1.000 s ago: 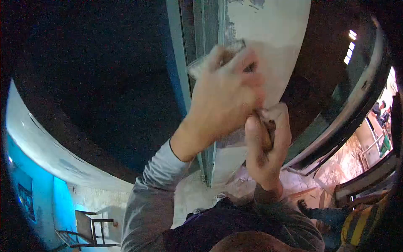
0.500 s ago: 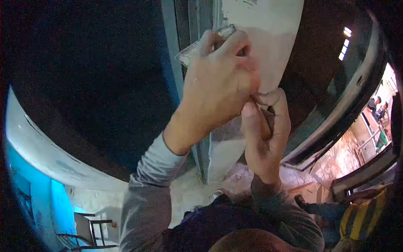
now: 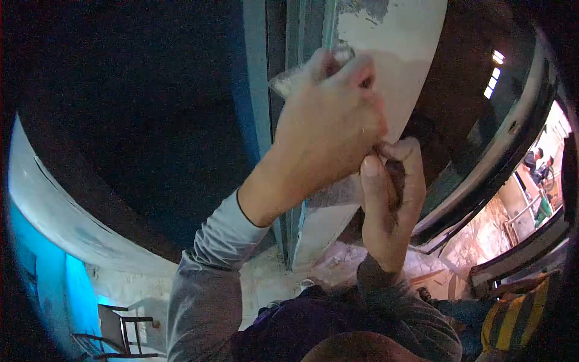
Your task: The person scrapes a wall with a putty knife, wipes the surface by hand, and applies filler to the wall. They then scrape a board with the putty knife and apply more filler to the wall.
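Note:
My left hand (image 3: 332, 127), its back toward me, is closed around a flat scraper (image 3: 282, 84) smeared with pale filler. The scraper's edge sticks out to the left beyond the curled fingers, and its grip is hidden. Just below and to the right, my right hand (image 3: 395, 199) is closed, thumb and fingers pinched against the little-finger side of my left hand. What lies in that pinch cannot be made out. Behind both hands rises a narrow white wall strip (image 3: 395, 72) with grey rough patches near its top.
A grey-blue frame (image 3: 292, 36) runs upright beside the strip, with a dark opening (image 3: 139, 120) to its left. At lower left stands a chair (image 3: 123, 329). A person in a yellow-and-black striped top (image 3: 512, 317) is at lower right. Other people (image 3: 537, 166) appear far off at the right.
Both hands have shifted slightly right in view, still together. The scraper looks more blurred and less of its face shows. The view has moved a little, showing more grey patch at the top.

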Demonstrator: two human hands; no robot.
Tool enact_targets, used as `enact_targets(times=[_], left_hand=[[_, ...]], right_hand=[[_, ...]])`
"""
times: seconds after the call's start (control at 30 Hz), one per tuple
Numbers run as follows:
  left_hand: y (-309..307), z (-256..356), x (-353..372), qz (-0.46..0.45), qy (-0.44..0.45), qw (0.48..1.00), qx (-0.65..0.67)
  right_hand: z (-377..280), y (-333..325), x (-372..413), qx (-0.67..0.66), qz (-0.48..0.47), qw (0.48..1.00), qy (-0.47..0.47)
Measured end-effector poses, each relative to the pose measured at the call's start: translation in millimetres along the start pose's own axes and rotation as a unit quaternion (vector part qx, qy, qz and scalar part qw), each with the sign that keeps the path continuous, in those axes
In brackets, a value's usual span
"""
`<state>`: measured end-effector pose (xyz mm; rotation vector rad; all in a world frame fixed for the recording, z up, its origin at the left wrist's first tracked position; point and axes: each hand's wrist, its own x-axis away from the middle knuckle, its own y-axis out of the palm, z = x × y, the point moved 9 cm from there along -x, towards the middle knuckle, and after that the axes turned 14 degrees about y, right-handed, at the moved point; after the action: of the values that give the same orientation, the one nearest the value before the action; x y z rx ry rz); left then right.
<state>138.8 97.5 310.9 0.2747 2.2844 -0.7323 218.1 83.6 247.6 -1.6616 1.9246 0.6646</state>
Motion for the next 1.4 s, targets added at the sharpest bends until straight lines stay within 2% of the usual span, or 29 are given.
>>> enact_targets(times=[0.1,0.17,0.27,0.33,0.37,0.4,0.47,0.5,0.6,0.63,0.73,0.8,0.87,0.93,1.0,1.07,1.1,1.2,1.23,1.33,1.4], left_hand=[[1.9,0.6,1.6,-0.006,0.008,1.0,-0.016],[-3.7,-4.3,-4.8,0.023,0.008,1.0,-0.018],[-4.3,7.8,5.8,-0.007,0.012,0.999,0.033],[-3.2,-5.2,-0.9,0.007,0.018,1.0,-0.019],[-4.2,-6.4,-2.1,0.018,0.014,0.998,-0.058],[-5.1,-2.1,-3.8,0.021,0.009,0.998,-0.051],[-5.7,2.4,-3.3,-0.036,0.006,0.999,-0.03],[-6.0,3.9,1.1,-0.023,0.005,1.0,0.02],[-10.2,-10.8,-4.9,0.022,-0.012,0.997,-0.07],[-10.4,-7.9,-4.6,0.024,-0.014,0.997,-0.066],[-9.3,-1.2,-1.6,0.001,-0.008,1.0,0.022],[-14.9,-13.2,-9.2,0.031,0.0,1.0,-0.001],[-19.7,-12.6,-8.3,0.062,-0.001,0.998,-0.014],[-13.9,-5.3,-1.7,0.029,0.002,0.998,0.049],[-15.4,-12.1,-2.6,0.033,0.017,0.999,0.016],[-22.5,-20.8,-14.7,0.04,0.007,0.999,-0.013],[-21.9,-19.2,-18.4,0.022,0.0,0.999,-0.032],[-10.8,-12.5,-12.3,-0.018,0.016,1.0,-0.019],[-11.9,-14.5,-13.5,-0.018,0.018,1.0,-0.019],[-17.8,-16.7,-18.1,-0.003,0.016,1.0,-0.021],[-15.2,-13.0,-12.7,-0.004,0.024,1.0,-0.014]], right_hand=[[8.0,4.6,-2.5,0.001,-0.022,1.0,0.016],[7.5,3.7,-6.6,-0.055,0.007,0.99,0.127],[10.8,-1.7,5.5,-0.007,-0.01,0.996,0.083],[5.2,3.0,0.7,0.012,-0.01,0.999,0.047],[7.7,3.4,-3.2,-0.012,-0.004,0.992,0.129],[9.2,0.4,-1.1,-0.023,0.011,0.991,0.131],[11.8,-5.5,3.2,-0.044,0.039,0.989,0.134],[10.4,-3.6,5.1,-0.001,0.019,0.993,0.115],[7.5,3.3,-2.6,0.023,0.015,0.997,0.068],[4.3,1.5,-1.7,-0.006,0.012,0.994,0.107],[8.9,2.7,-4.4,-0.038,-0.023,0.992,0.12],[-3.7,7.4,-16.4,0.039,0.002,0.999,0.02],[-4.6,4.0,-10.4,-0.008,0.006,0.996,0.085],[-6.6,4.6,-5.3,-0.006,0.0,0.998,0.065],[-7.7,8.6,-6.1,0.003,0.003,0.999,0.053],[-12.0,8.4,-16.2,0.017,0.005,0.992,0.121],[-13.4,7.3,-18.5,-0.074,0.003,0.991,0.114],[-9.9,6.2,-13.4,-0.049,-0.006,0.995,0.092],[-6.3,7.1,-19.8,0.006,0.006,0.996,0.089],[-9.0,8.3,-15.1,-0.058,-0.022,0.99,0.126],[-10.3,11.3,-13.7,-0.04,0.001,0.994,0.103]])
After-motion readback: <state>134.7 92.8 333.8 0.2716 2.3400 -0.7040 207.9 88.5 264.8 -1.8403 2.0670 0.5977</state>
